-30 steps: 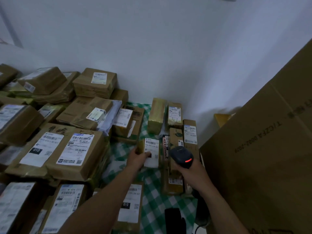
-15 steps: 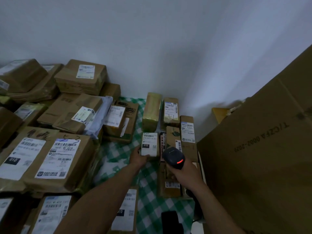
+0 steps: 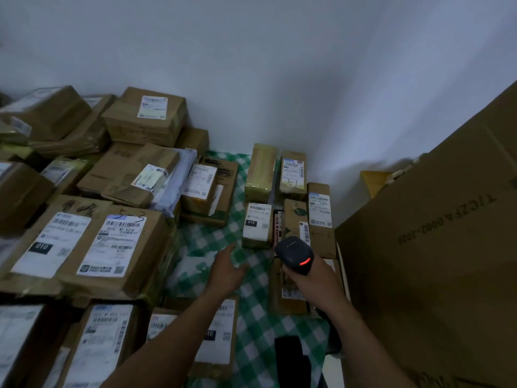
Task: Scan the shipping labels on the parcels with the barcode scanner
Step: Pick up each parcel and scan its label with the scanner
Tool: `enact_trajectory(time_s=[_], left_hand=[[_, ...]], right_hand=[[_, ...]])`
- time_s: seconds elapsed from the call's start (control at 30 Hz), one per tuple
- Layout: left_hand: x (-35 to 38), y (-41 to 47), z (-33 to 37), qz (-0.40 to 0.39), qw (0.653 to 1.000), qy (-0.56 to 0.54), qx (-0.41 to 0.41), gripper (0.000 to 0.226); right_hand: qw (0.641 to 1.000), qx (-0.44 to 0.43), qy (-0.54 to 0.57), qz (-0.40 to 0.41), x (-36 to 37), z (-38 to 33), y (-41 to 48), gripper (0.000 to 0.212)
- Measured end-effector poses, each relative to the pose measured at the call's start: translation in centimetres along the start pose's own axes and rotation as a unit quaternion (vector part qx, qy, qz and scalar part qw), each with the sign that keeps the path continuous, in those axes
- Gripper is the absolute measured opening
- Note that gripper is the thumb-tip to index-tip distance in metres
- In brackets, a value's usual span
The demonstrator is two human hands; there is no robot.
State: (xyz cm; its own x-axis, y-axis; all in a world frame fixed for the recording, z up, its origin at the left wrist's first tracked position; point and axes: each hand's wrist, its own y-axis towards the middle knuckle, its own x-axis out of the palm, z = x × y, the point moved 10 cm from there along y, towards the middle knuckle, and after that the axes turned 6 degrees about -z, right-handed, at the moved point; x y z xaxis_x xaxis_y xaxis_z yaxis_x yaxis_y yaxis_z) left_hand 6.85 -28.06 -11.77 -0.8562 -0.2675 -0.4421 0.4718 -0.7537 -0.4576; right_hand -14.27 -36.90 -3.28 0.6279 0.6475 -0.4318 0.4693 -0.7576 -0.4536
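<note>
Hands first: my left hand (image 3: pixel 228 271) is open, fingers (image 3: pixel 230 251) spread and relaxed, holding nothing above the green checked cloth (image 3: pixel 251 292). I cannot tell whether it touches the cloth. My right hand (image 3: pixel 316 280) is curled round the grip of the barcode scanner (image 3: pixel 293 253), just to the right of the left hand. The scanner's head points away from me, toward the wall, and its red light (image 3: pixel 305 261) glows on the face nearest me. The handle is buried in my fist, so I cannot read its long axis.

Just beyond the left hand lies a small parcel (image 3: pixel 257 242) — flat, long axis running away from me, its white shipping label (image 3: pixel 256 219) face up with the barcode at the far end. Beside it, ahead of the scanner, slimmer parcels are packed close together, among them a narrow parcel (image 3: pixel 321 236) with its label up. A flat parcel (image 3: pixel 279 301) lies partly under my right hand. On the left, a pile of bigger parcels (image 3: pixel 112 247) crowds the cloth — on the right, a large cardboard box (image 3: pixel 433 261) walls off that side.
</note>
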Motion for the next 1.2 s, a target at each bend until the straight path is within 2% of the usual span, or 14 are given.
enact_trajectory(time_s=[0.13,0.33,0.4,0.5,0.63,0.77,0.93,1.07,1.2], left_hand=[[-1.1,-4.6,-4.8,0.003,0.997,0.077,-0.012,0.065],[0.0,-8.0,-7.8,0.003,0.973,0.231,-0.022,0.1],[0.4,-8.4,-7.9,0.001,0.954,0.296,-0.04,0.103],[0.7,-8.6,-7.8,-0.012,0.931,0.359,-0.06,0.108],[1.3,-8.4,-7.5,-0.024,0.923,0.378,-0.074,0.107],[1.2,-8.5,-5.7,-0.005,0.952,0.302,-0.049,0.108],[-1.2,-8.9,-1.5,0.046,0.995,0.083,-0.013,0.111],[-2.9,-10.4,0.8,0.079,0.992,-0.094,0.015,0.104],[-3.6,-11.9,1.9,0.108,0.977,-0.181,0.025,0.096]], right_hand=[[0.999,-0.035,-0.018,-0.009,1.1,-0.7,-1.9,0.029],[0.996,-0.06,-0.023,-0.054,4.3,-1.1,-4.9,0.022],[0.996,-0.056,-0.024,-0.069,5.3,-0.7,-5.5,0.019],[0.995,-0.056,-0.022,-0.075,5.9,-0.4,-6.5,0.025],[0.995,-0.059,-0.009,-0.074,5.9,0.0,-7.2,0.034],[0.996,-0.059,-0.003,-0.069,5.4,0.3,-7.6,0.037],[0.997,-0.055,0.023,-0.042,4.1,1.0,-7.7,0.042],[0.997,-0.051,0.063,-0.02,3.2,1.3,-7.4,0.047],[0.993,-0.055,0.1,-0.012,3.0,-0.1,-7.7,0.05]])
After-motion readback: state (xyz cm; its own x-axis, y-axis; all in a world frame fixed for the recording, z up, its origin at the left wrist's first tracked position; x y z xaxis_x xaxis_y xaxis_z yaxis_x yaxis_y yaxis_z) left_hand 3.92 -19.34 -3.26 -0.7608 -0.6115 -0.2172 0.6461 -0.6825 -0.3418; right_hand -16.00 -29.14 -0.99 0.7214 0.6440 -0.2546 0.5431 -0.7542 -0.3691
